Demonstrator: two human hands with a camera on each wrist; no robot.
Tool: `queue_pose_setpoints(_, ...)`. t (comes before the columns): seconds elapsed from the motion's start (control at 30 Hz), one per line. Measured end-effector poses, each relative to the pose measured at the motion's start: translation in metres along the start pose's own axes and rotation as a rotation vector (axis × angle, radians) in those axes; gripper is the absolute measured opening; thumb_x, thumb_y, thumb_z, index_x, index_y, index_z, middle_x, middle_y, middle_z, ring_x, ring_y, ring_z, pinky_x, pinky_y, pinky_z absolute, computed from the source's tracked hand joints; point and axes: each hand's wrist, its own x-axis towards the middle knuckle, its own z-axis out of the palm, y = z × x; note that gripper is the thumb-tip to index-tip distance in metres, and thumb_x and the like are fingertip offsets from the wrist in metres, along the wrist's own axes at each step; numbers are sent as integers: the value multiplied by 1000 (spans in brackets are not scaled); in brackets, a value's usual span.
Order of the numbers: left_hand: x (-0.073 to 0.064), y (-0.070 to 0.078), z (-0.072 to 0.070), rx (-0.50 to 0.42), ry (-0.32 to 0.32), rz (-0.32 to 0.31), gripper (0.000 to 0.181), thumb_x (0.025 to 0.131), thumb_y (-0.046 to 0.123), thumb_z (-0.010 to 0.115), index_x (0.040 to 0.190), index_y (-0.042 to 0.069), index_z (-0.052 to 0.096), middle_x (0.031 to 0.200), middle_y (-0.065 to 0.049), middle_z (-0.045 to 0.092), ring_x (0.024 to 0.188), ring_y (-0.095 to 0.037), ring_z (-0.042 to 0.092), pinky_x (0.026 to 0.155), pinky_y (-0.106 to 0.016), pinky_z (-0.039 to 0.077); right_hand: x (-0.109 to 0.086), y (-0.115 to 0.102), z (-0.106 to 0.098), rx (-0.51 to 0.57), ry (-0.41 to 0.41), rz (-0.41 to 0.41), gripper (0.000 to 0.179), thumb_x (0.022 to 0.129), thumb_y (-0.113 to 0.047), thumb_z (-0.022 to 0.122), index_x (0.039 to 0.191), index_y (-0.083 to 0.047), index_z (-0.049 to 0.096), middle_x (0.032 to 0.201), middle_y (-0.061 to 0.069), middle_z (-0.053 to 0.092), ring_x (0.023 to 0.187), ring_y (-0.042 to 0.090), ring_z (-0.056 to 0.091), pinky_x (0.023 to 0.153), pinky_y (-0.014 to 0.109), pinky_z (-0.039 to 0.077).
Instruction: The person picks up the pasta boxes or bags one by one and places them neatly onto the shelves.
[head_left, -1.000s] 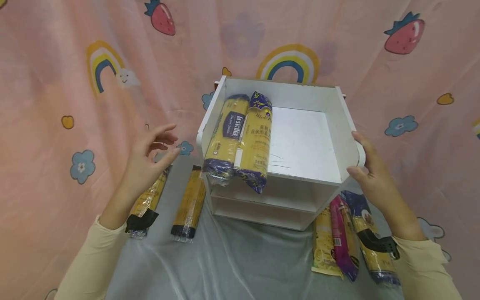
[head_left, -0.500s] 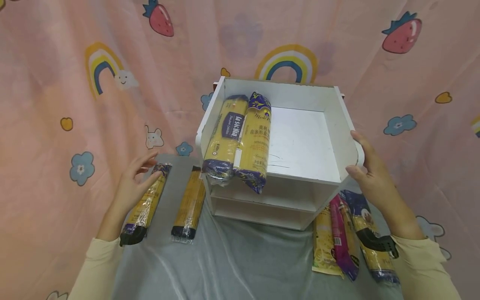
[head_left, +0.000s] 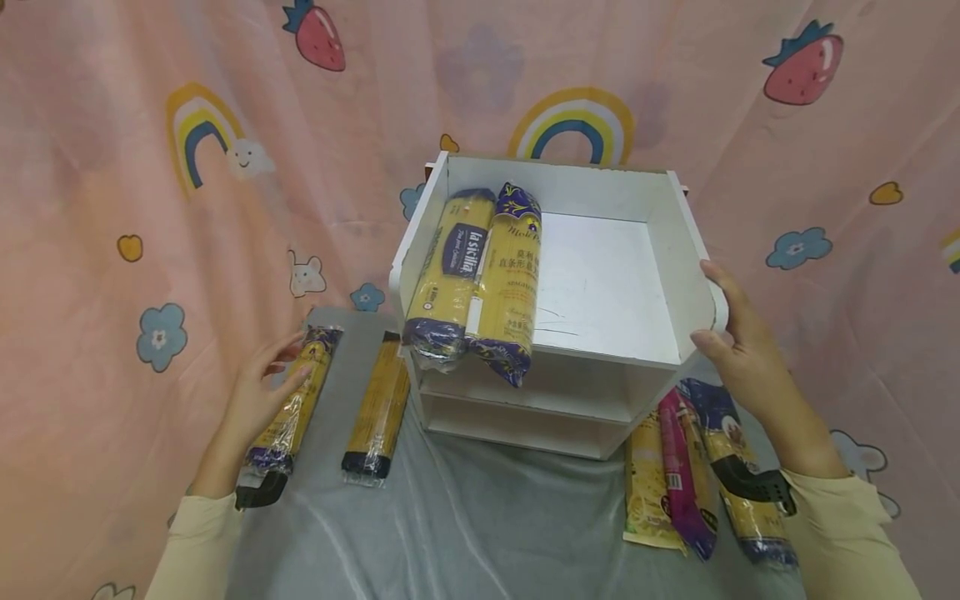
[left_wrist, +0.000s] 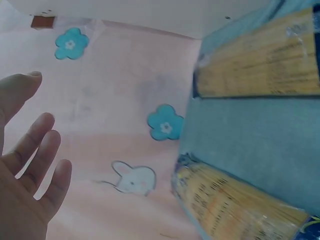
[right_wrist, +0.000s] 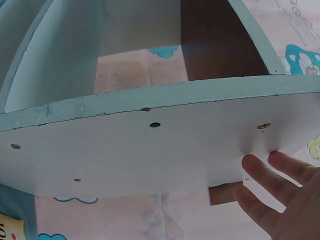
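Observation:
In the head view a white shelf unit [head_left: 540, 402] stands in the middle. Two yellow spaghetti packs lie side by side at the left of its top tray: one with a blue label [head_left: 450, 267] and one with Chinese print [head_left: 510, 275]. My right hand [head_left: 750, 358] holds the right side panel, thumb at the front edge; its fingertips [right_wrist: 252, 162] touch the outer face in the right wrist view. My left hand [head_left: 258, 392], fingers loosely bent and holding nothing, hovers over the far-left spaghetti pack [head_left: 303, 400]. In the left wrist view that pack [left_wrist: 230, 200] is apart from the fingers [left_wrist: 60, 175].
Another spaghetti pack [head_left: 378, 408] lies between the left hand and the shelf. Right of the shelf lie a yellow pack [head_left: 648, 492], a magenta pack [head_left: 684, 475] and a blue-ended pack [head_left: 757, 517]. Grey cloth [head_left: 487, 533] covers the table; a patterned pink curtain [head_left: 360, 125] hangs behind.
My left hand has come down and left from beside the shelf to the far-left spaghetti pack. The right hand stays on the side panel. The packs have not moved.

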Motion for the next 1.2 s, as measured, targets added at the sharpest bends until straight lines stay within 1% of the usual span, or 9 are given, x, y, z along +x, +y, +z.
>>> queue_pose_setpoints(0.13,-8,-20,4,57,-40,-46,53,93,11,68,144,12,51,120,-17,62,103,8,48,89,-27,43,1,-1,0,3,4,1,74,94,-10,58,158,-25,23,164,15,23,142,57,24,100,83,19)
queue_pose_setpoints(0.23,-15,-35,7,74,-75,-81,55,93,8,68,144,8,49,122,-24,60,107,-18,56,90,-44,46,1,-2,0,0,4,6,75,93,-10,59,158,-25,23,164,15,23,142,57,24,100,83,19)
queue_pose_setpoints(0.3,-21,-44,8,88,-110,-107,55,93,6,67,145,4,48,124,-28,57,108,-36,56,89,-54,46,1,-2,1,-2,3,7,75,93,-10,59,158,-26,23,164,15,22,143,57,24,100,83,19)
queue_pose_setpoints(0.37,-25,-53,8,93,-155,-142,55,94,6,65,145,1,46,127,-32,53,111,-46,53,91,-61,46,1,-2,1,-7,4,10,75,94,-11,59,158,-26,23,164,15,22,142,57,24,100,83,19)
queue_pose_setpoints(0.47,-31,-65,8,127,-209,-191,55,96,10,64,146,-1,44,131,-35,46,115,-50,50,92,-66,45,1,-2,1,-9,6,8,75,93,-11,59,158,-26,23,164,16,22,142,57,24,98,83,20)
queue_pose_setpoints(0.57,-37,-75,9,168,-223,-218,56,95,13,65,145,0,45,134,-35,43,119,-53,45,93,-71,42,0,-1,1,-3,8,6,75,93,-11,59,158,-25,23,164,14,22,143,57,23,98,83,19)
queue_pose_setpoints(0.73,-42,-87,14,248,-245,-207,56,93,11,66,145,2,46,135,-35,43,123,-57,38,95,-74,36,0,-1,1,9,10,8,75,93,-11,58,158,-24,23,164,15,21,144,57,21,99,83,17)
queue_pose_setpoints(1.0,-50,-98,19,229,-274,-224,56,92,5,65,144,3,46,143,-36,35,128,-62,31,97,-76,30,0,-1,2,31,0,11,73,95,-12,57,158,-25,22,164,15,20,143,56,22,100,83,17)
queue_pose_setpoints(1.2,-49,-106,19,277,-326,-277,68,93,12,65,153,7,33,141,-42,36,125,-66,35,95,-77,35,1,0,1,42,-3,10,73,95,-13,57,158,-25,22,165,12,19,145,54,20,101,82,16)
